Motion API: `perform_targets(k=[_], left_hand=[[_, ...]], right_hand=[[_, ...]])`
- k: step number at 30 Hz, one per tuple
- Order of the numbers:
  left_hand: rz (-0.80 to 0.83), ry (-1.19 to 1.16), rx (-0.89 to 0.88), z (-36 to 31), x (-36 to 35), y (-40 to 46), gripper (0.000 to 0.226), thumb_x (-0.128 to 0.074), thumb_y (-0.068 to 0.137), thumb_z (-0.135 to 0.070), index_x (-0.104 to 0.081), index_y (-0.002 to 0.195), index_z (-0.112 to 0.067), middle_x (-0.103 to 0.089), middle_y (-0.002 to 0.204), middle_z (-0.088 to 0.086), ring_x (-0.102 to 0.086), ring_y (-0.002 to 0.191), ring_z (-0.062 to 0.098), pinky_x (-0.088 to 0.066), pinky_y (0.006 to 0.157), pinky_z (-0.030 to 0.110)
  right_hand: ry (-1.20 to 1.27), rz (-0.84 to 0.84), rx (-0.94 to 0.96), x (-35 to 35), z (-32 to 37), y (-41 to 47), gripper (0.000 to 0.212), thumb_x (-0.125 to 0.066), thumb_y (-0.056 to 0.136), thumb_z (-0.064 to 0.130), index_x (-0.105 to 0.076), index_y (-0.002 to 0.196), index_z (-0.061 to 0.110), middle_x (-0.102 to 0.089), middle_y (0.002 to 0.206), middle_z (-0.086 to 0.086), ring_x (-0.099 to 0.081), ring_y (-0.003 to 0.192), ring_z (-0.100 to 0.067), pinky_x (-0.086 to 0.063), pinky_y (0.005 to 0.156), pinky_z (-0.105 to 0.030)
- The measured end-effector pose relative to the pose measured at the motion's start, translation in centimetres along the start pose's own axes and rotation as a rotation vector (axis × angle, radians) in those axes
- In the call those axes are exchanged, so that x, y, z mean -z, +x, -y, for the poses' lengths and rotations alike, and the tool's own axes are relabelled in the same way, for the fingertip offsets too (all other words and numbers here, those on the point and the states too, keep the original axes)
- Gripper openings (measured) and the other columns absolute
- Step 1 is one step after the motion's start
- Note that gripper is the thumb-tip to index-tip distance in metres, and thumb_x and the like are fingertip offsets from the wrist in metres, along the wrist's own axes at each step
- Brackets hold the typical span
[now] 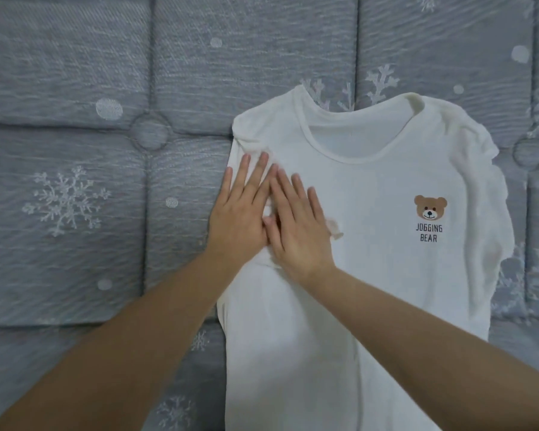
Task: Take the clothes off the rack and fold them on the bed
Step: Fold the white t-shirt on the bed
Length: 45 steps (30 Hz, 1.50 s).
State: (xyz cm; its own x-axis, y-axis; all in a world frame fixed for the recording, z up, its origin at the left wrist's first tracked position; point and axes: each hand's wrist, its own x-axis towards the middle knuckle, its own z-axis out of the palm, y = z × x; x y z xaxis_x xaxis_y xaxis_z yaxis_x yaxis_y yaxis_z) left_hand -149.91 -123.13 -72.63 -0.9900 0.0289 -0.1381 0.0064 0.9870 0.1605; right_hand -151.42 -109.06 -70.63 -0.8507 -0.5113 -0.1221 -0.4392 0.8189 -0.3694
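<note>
A white T-shirt [383,231] with a small brown bear print and the words JOGGING BEAR lies face up on the bed, neck hole pointing away from me. Its left side is folded inward over the chest. My left hand [240,206] lies flat with straight fingers on that folded left edge. Beside it, touching it, my right hand [296,225] presses flat on the same folded part. The right sleeve sits crumpled at the shirt's right edge. The shirt's hem runs out of view at the bottom.
The bed [91,188] is a grey quilted mattress with white snowflake and dot patterns and round tufted buttons. It fills the whole view around the shirt, with bare mattress to the left and beyond the collar.
</note>
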Motion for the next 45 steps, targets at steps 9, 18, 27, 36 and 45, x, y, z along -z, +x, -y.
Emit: perform_targets(k=[9,18,27,36,45], left_hand=[[0.022,-0.005,-0.005,-1.3,0.0,-4.4,0.064,-0.031,0.104,-0.040,-0.009,0.159,-0.016,0.000,0.167,0.006,0.003,0.154,0.027,-0.010,0.124,0.049],[0.120,-0.089,0.043,-6.1,-0.6,-17.1,0.073,-0.040,0.101,-0.050,-0.013,0.159,-0.015,-0.001,0.166,0.010,0.000,0.153,0.031,-0.016,0.122,0.052],[0.302,-0.093,0.295,-12.8,0.0,-22.9,0.074,-0.048,0.095,-0.037,-0.016,0.159,-0.016,0.001,0.166,0.013,-0.001,0.153,0.034,-0.011,0.121,0.057],[0.386,-0.009,0.463,-12.7,3.3,-23.1,0.034,-0.066,0.077,-0.019,-0.055,0.108,-0.022,-0.051,0.102,0.003,-0.052,0.091,0.023,-0.045,0.068,0.038],[0.624,-0.141,0.570,-10.3,3.5,-22.2,0.020,-0.043,0.098,-0.026,-0.046,0.115,-0.015,-0.059,0.107,0.004,-0.053,0.083,0.019,-0.035,0.062,0.029]], right_hand=[[-0.106,0.133,-0.030,-0.8,-1.3,-6.3,0.065,-0.024,0.106,0.046,-0.013,0.160,0.013,-0.001,0.169,-0.004,0.004,0.155,-0.022,-0.006,0.126,-0.049],[-0.076,0.376,-0.027,0.6,-1.8,-14.9,0.067,-0.026,0.105,0.045,0.004,0.161,0.023,0.022,0.166,0.001,0.023,0.152,-0.021,0.003,0.125,-0.050],[-0.057,0.639,0.146,4.3,-4.5,-18.4,0.071,-0.041,0.102,0.030,-0.002,0.161,0.023,0.026,0.164,0.004,0.026,0.151,-0.022,-0.003,0.125,-0.044],[0.016,0.662,-0.063,6.6,-4.2,-19.0,0.047,-0.047,0.094,0.016,-0.051,0.139,0.025,-0.019,0.163,-0.001,-0.033,0.137,-0.030,-0.037,0.106,-0.039],[0.307,0.620,-0.390,6.0,-1.7,-21.4,0.044,-0.044,0.098,0.015,-0.052,0.141,0.019,-0.050,0.127,-0.007,-0.047,0.120,-0.026,-0.041,0.103,-0.033]])
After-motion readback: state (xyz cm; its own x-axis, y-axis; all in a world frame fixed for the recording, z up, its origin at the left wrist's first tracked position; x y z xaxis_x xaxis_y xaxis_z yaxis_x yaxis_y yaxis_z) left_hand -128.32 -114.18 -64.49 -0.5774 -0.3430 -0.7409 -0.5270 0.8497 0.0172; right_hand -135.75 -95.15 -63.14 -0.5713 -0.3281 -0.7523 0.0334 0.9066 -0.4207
